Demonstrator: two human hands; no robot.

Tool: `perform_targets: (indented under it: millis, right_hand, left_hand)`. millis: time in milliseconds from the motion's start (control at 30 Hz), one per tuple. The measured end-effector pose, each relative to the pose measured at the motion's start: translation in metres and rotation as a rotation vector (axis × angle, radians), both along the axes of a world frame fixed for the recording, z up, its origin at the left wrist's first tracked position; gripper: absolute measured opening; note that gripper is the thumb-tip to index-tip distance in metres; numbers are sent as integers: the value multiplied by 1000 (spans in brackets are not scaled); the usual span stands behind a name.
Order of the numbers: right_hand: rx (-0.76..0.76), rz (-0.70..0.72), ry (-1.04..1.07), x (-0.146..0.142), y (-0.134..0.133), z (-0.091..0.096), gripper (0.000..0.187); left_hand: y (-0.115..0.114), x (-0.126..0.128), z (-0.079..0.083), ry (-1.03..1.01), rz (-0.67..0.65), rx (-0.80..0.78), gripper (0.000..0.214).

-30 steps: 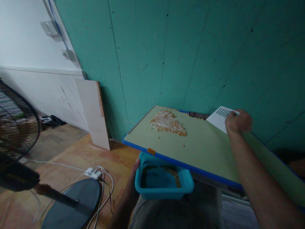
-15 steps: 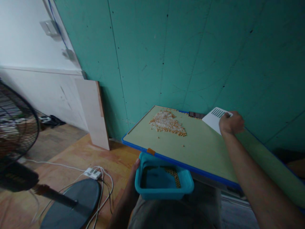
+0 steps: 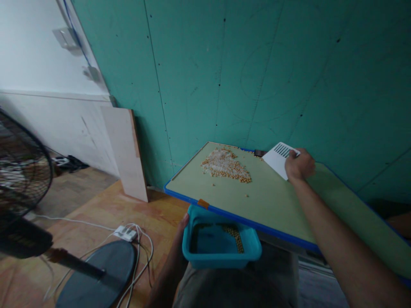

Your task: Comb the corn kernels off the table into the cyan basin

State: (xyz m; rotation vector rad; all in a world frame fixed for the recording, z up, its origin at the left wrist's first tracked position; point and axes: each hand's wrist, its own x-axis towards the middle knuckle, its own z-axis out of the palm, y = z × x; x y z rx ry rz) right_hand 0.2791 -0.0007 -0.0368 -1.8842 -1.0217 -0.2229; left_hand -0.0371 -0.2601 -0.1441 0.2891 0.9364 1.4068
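1. Scraper (image 3: 278,159) of white plastic: a flat, roughly rectangular sheet with one row of narrow dark slots near its upper edge. It is tilted, and its lower edge appears to meet the green table top with a blue rim (image 3: 272,201) at the table's far side.
2. Right hand (image 3: 299,164): closed around the scraper's right corner, above the table's far side.
3. Heap of yellow kernels mixed with white grains (image 3: 224,164): lies on the table's far left part, well apart from the scraper. A few stray kernels lie nearer the table's front rim.
4. Teal plastic tub (image 3: 221,244): sits just below the table's front rim, with a strip of yellow kernels on its floor.
5. Left hand (image 3: 182,226): touches the tub's left wall. Only the fingertips show, so its grip cannot be told.
6. Hidden or cut off:
   - A dark flat object (image 3: 258,152) at the table's far rim is mostly covered by the scraper and cannot be identified.
   - The right hand covers the scraper's right corner.
   - The table's right end runs out of view.
   - The black pedestal fan (image 3: 19,179), left of the table, is cut by the picture edge.
7. Count: two hands, one scraper, one tub, one heap, one fan, one white power strip (image 3: 126,233) on the floor, and one pale wooden board (image 3: 125,154) leaning left of the table.
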Motion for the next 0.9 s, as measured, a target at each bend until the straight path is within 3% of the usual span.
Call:
perform_targets:
  millis: [433, 900]
  right_hand:
    - [38, 153, -61, -6, 10, -8, 37]
    - [102, 482, 24, 0, 63, -40, 39]
  left_hand:
    - [6, -1, -12, -118, -19, 39, 63]
    - [-3, -2, -5, -4, 2, 52, 57]
